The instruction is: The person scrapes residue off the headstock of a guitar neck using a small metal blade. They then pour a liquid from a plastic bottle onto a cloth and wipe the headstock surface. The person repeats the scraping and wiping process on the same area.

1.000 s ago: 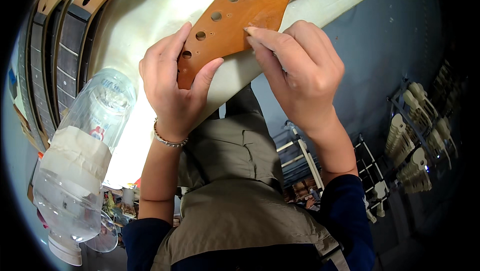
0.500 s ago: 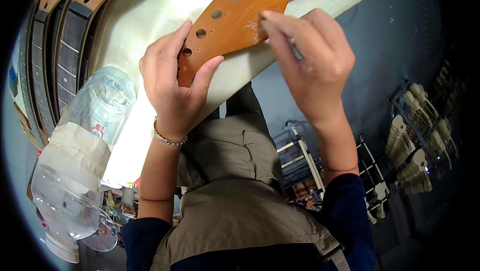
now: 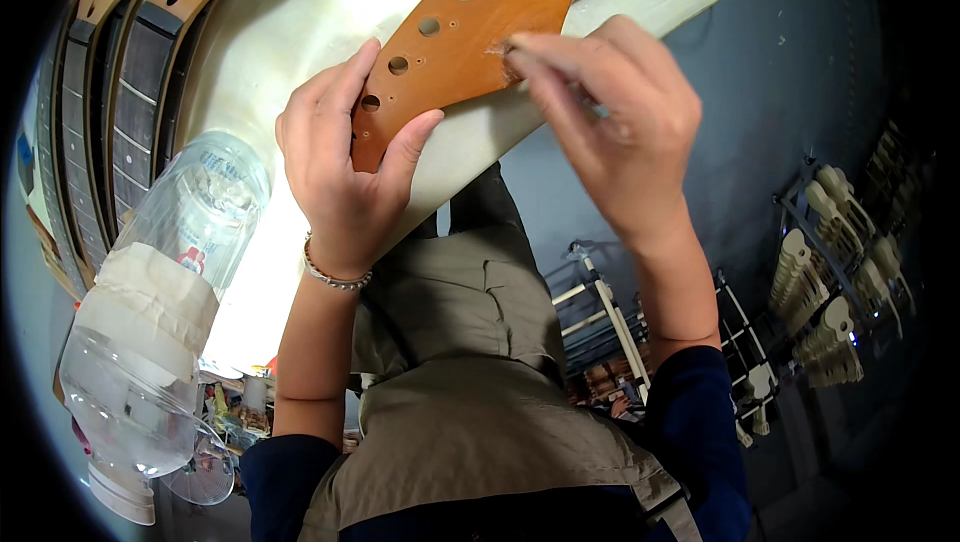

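The left hand (image 3: 345,167) clamps the tip of the orange-brown guitar headstock (image 3: 465,37), held up over the cream table (image 3: 290,32). The right hand (image 3: 620,122) pinches its fingers narrow against the headstock's near edge. The wood looks stiff, light and glossy, best gripped by its edges.

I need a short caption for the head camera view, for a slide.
Left hand grips the end of an orange-brown guitar headstock with tuner holes; right hand presses fingertips on its face.
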### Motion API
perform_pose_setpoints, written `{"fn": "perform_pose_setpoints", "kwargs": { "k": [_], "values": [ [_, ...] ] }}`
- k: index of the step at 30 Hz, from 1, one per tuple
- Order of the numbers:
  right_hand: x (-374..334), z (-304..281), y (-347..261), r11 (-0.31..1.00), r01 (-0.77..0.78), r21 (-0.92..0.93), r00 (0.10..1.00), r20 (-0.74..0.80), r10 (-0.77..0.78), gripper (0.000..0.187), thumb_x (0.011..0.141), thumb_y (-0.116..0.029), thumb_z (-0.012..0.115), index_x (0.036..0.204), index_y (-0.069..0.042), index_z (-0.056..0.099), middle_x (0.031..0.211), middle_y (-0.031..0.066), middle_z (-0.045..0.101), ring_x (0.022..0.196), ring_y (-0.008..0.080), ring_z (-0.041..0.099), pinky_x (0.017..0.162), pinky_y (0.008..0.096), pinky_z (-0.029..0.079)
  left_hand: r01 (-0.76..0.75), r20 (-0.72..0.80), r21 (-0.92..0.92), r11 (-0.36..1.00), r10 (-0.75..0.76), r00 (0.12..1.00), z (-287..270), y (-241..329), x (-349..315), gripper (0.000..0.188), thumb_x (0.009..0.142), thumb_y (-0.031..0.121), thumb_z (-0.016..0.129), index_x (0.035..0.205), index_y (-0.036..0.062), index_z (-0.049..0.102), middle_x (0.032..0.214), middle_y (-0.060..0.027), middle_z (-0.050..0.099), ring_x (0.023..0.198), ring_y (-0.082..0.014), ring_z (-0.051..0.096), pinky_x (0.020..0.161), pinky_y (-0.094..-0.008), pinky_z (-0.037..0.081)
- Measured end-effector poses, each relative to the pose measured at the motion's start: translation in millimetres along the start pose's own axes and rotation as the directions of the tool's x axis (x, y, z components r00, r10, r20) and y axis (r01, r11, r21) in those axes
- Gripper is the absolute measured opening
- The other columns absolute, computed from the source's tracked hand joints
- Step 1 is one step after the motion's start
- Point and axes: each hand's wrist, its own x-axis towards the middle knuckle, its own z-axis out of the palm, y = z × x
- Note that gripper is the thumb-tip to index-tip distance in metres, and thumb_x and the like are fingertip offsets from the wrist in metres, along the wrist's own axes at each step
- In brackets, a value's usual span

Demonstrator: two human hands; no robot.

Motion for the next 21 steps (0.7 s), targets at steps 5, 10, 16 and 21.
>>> {"fn": "perform_pose_setpoints", "kwargs": {
  "k": [5, 10, 16, 21],
  "values": [
    [-3.5, -1.0, -10.4, 0.998, 0.023, -0.066, 1.0, 0.011, -0.023, 0.02, 0.069, -0.006, 0.077, 0.086, -0.011, 0.071, 0.07, 0.0032, 0.054, 0.063, 0.0229, 0.056, 0.054, 0.0341, 0.045, -0.048, -0.009, 0.015, 0.999, 0.048, 0.999, 1.2, -1.4, 2.3, 0.061, 0.074, 0.025, 0.086, 0.127, 0.0043, 0.064, 0.105, -0.0078, 0.064, 0.089, -0.0211, 0.058, 0.085, -0.0326, 0.043],
    [1.1, -2.3, 3.2, 0.999, -0.008, 0.032, 1.0, 0.023, 0.007, 0.023, 0.065, -0.005, 0.077, 0.086, -0.011, 0.071, 0.071, 0.0018, 0.054, 0.062, 0.0221, 0.055, 0.053, 0.0337, 0.045, -0.018, -0.008, -0.006, 1.0, 0.018, 1.0, 1.0, -0.9, 1.2, 0.061, 0.074, 0.026, 0.085, 0.127, 0.0045, 0.064, 0.105, -0.0075, 0.065, 0.089, -0.0209, 0.058, 0.085, -0.0324, 0.043],
    [3.6, -5.9, 3.1, 0.996, 0.084, 0.038, 0.994, 0.07, -0.087, 0.02, 0.067, -0.008, 0.079, 0.086, -0.012, 0.072, 0.07, 0.003, 0.054, 0.061, 0.0234, 0.053, 0.055, 0.0352, 0.044, -0.009, -0.018, -0.011, 1.0, 0.009, 1.0, 1.2, -1.2, -0.5, 0.06, 0.075, 0.026, 0.085, 0.127, 0.0044, 0.065, 0.104, -0.0073, 0.065, 0.089, -0.0205, 0.059, 0.084, -0.0318, 0.043],
    [40.3, -22.8, 32.1, 0.945, 0.315, 0.094, 0.931, 0.165, -0.327, 0.024, 0.071, 0.003, 0.079, 0.093, -0.007, 0.076, 0.078, 0.0033, 0.06, 0.073, 0.0173, 0.059, 0.062, 0.0286, 0.047, -0.009, -0.049, -0.001, 1.0, 0.009, 0.999, -3.3, -2.2, 2.6, 0.058, 0.072, 0.025, 0.087, 0.122, 0.0034, 0.067, 0.103, -0.0086, 0.068, 0.091, -0.0225, 0.062, 0.083, -0.0317, 0.047]
  ]
}}
